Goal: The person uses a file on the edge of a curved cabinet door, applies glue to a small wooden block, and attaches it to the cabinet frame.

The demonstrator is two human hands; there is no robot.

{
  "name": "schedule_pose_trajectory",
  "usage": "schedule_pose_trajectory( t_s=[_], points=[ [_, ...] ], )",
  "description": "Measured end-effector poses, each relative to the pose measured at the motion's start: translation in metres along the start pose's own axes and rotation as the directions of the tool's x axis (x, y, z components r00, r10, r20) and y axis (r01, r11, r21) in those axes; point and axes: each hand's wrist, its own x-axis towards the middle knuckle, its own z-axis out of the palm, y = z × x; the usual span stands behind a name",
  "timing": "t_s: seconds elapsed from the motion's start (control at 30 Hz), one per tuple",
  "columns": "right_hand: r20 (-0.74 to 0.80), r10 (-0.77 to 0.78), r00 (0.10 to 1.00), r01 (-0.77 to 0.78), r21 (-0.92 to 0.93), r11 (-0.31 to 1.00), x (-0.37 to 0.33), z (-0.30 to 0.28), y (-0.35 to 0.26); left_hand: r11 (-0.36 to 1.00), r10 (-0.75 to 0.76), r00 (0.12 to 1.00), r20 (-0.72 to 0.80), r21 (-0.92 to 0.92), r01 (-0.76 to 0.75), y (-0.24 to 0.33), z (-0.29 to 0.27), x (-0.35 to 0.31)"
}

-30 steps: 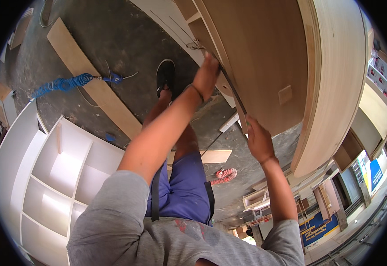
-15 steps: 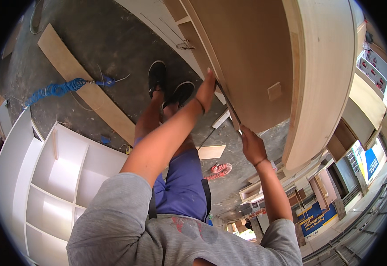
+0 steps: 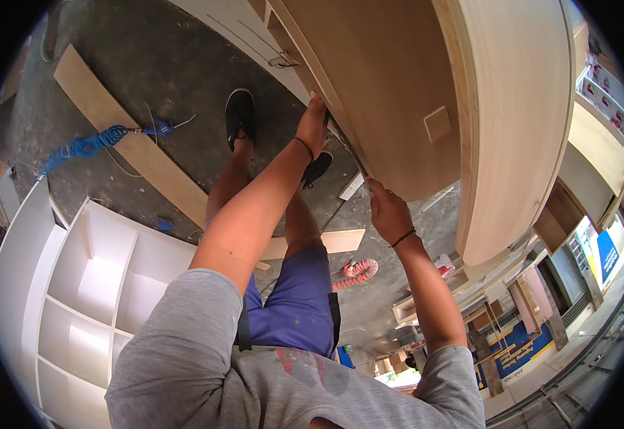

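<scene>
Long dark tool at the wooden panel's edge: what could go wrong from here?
The long dark tool might slip, and the left hand, close to the edge of the wooden panel, could get scraped.

The right hand grips near the tool's lower end, so a slip could knock its knuckles on that edge.

A step back might catch the red coiled hose on the floor.

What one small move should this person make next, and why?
Probably a short, steady slide of the dark bar along the edge of the brown panel, guided by both hands: the bar lines up with that edge, the right hand grips its near end, and the left hand is at the far end.
</scene>
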Motion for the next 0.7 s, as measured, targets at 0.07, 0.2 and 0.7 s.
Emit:
schedule_pose_trajectory(
  t_s=[0.07, 0.2, 0.7],
  points=[
    [-0.052, -0.052, 0.997, 0.052, 0.005, 0.999, -0.018, -0.001, 0.000, 1.000, 0.010, 0.998, 0.057, -0.015, -0.010, -0.009, 0.001, -0.016],
    [0.074, 0.082, 0.994, -0.080, -0.037, 0.996, -0.066, -0.019, 0.000, 0.990, -0.107, 0.990, -0.094, -0.104, 0.097, -0.018, 0.041, -0.070],
    [0.120, 0.076, 0.990, -0.071, -0.045, 0.996, -0.094, -0.007, 0.034, 0.979, -0.196, 0.978, -0.069, -0.068, 0.192, -0.056, 0.032, -0.076]
  ],
)
